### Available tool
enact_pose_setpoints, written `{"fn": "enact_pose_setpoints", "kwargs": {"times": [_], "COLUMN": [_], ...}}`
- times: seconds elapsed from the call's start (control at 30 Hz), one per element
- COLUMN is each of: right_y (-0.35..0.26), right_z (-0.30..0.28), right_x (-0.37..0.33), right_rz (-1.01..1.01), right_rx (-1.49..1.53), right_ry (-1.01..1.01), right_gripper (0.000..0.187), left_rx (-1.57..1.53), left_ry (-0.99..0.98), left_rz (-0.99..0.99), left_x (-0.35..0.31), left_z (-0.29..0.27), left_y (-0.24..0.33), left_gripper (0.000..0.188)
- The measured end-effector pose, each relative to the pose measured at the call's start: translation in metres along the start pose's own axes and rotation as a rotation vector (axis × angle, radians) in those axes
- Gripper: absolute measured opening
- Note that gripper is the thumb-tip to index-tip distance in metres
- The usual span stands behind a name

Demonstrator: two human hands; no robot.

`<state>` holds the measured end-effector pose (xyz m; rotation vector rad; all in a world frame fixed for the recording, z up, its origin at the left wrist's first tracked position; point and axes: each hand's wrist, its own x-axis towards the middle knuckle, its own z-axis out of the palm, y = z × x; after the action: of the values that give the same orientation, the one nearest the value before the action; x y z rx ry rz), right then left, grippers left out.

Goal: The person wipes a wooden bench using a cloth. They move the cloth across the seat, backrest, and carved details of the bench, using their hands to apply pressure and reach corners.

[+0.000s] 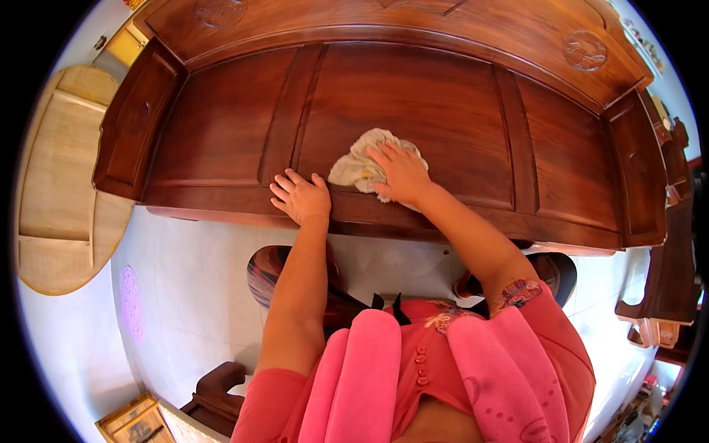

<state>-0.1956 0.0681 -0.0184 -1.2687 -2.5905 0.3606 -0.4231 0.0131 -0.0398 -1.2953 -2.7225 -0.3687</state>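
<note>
Right hand (401,174) lies palm-down on a crumpled beige cloth (353,168), fingers extended over it, not clenched; cloth sits on the middle panel of the dark red-brown wooden bench (413,96), near the front rail, left of that panel's centre. Left hand (303,198) rests flat on the front rail to the left of the cloth, apart from it, fingers spread and grasping nothing. Carved round motif (584,50) on the backrest, right side; pale oval wooden panel (59,177) beyond the left armrest (139,122); light tiled floor (196,273) below
</note>
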Motion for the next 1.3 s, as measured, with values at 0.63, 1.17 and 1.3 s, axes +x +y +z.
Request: {"fn": "enact_pose_setpoints", "kwargs": {"times": [0.63, 1.17, 1.3], "right_y": [0.058, -0.087, -0.085], "right_z": [0.011, 0.034, 0.031], "right_x": [0.239, 0.021, 0.022], "right_rz": [0.364, -0.252, -0.238], "right_rx": [-0.027, 0.242, 0.224], "right_ry": [-0.004, -0.094, -0.103], "right_gripper": [0.081, 0.074, 0.074], "left_rx": [-0.027, -0.847, -1.040], "left_ry": [-0.022, 0.341, 0.347], "left_rz": [0.044, 0.110, 0.123], "left_x": [-0.002, 0.003, 0.003], "left_z": [-0.002, 0.027, 0.024], "left_y": [0.000, -0.032, -0.037], "left_gripper": [0.071, 0.063, 0.065]}}
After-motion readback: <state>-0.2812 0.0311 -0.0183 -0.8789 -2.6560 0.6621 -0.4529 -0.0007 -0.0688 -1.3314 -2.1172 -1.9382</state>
